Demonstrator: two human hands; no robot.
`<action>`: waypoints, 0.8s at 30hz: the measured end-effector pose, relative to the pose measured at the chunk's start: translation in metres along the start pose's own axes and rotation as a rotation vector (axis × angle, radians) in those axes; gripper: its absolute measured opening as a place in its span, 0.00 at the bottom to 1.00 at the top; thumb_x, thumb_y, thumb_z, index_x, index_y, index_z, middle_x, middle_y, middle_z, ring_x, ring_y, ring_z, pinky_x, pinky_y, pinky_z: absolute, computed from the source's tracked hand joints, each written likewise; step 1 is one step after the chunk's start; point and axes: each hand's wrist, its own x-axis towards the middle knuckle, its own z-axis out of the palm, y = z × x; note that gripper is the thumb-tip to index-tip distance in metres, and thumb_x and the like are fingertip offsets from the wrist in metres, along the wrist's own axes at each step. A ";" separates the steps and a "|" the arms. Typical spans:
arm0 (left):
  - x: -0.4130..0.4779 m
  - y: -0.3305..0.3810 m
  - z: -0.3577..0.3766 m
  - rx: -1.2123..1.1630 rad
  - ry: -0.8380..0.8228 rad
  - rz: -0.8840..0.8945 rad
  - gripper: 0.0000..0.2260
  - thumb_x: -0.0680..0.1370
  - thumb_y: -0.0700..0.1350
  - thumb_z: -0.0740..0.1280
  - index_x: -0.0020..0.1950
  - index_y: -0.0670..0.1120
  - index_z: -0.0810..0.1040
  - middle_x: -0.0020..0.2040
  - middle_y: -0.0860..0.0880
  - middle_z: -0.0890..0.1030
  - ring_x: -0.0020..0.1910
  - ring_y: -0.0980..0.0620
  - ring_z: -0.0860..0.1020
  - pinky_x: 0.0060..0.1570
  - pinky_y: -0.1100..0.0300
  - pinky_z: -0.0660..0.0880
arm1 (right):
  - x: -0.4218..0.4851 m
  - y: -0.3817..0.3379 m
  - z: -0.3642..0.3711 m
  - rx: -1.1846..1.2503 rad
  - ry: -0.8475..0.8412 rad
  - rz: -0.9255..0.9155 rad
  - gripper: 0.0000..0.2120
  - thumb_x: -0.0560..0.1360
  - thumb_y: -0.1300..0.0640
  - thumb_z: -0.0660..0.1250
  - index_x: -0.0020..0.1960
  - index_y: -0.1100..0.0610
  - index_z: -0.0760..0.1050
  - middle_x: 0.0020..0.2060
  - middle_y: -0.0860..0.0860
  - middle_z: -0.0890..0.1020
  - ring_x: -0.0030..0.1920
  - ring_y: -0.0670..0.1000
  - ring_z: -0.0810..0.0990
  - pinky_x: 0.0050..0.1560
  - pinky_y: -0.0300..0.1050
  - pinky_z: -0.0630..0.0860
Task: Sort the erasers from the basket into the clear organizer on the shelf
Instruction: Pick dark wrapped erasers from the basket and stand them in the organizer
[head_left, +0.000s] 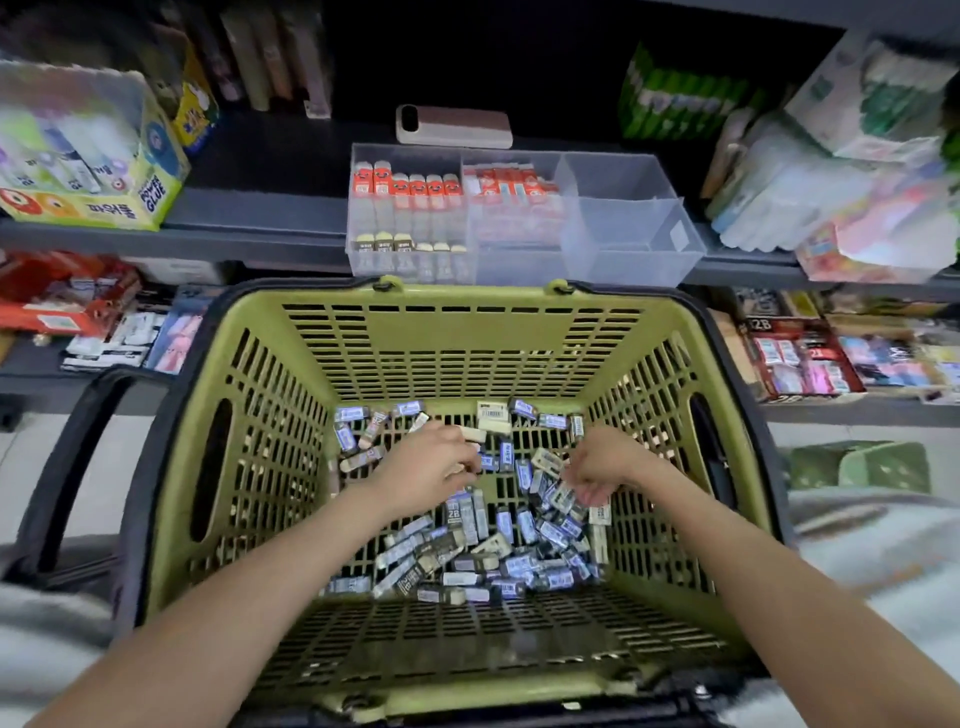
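Observation:
An olive-green slotted basket (467, 332) stands below the shelf, and several small sleeved erasers (511, 564) lie scattered over its floor. Both my arms reach down into it. My left hand (431, 467) has its fingers curled round a cream eraser (474, 435) near the far side of the pile. My right hand (597, 462) curls its fingers over erasers at the right of the pile. Above the basket, the clear organizer (623, 244) sits on the shelf edge. Its left and middle compartments hold orange-sleeved erasers; its right compartments look empty.
A phone (454, 126) lies on the shelf behind the organizer. A glue box (88, 171) stands at the left and packaged goods (852, 171) at the right. Lower shelves carry more stationery. The basket's black handles (67, 467) hang down at its sides.

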 end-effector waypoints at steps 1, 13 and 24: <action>0.002 0.000 0.009 -0.002 -0.080 -0.002 0.11 0.77 0.51 0.67 0.57 0.49 0.80 0.51 0.51 0.77 0.55 0.51 0.71 0.56 0.56 0.69 | -0.003 -0.002 0.005 0.053 0.015 -0.068 0.04 0.75 0.61 0.67 0.47 0.62 0.79 0.37 0.56 0.83 0.34 0.49 0.84 0.39 0.42 0.82; 0.018 -0.025 0.022 0.357 -0.464 0.182 0.28 0.73 0.58 0.69 0.71 0.61 0.66 0.72 0.46 0.61 0.72 0.47 0.55 0.69 0.48 0.53 | 0.010 -0.043 0.068 -0.036 0.105 -0.353 0.16 0.71 0.52 0.72 0.56 0.56 0.77 0.46 0.52 0.82 0.43 0.50 0.79 0.44 0.41 0.75; -0.011 -0.049 0.029 0.231 -0.293 0.157 0.18 0.72 0.54 0.71 0.62 0.61 0.77 0.71 0.50 0.63 0.71 0.48 0.55 0.70 0.51 0.49 | 0.031 -0.066 0.095 -0.333 0.112 -0.447 0.20 0.72 0.41 0.67 0.59 0.48 0.72 0.55 0.51 0.77 0.54 0.53 0.76 0.44 0.42 0.71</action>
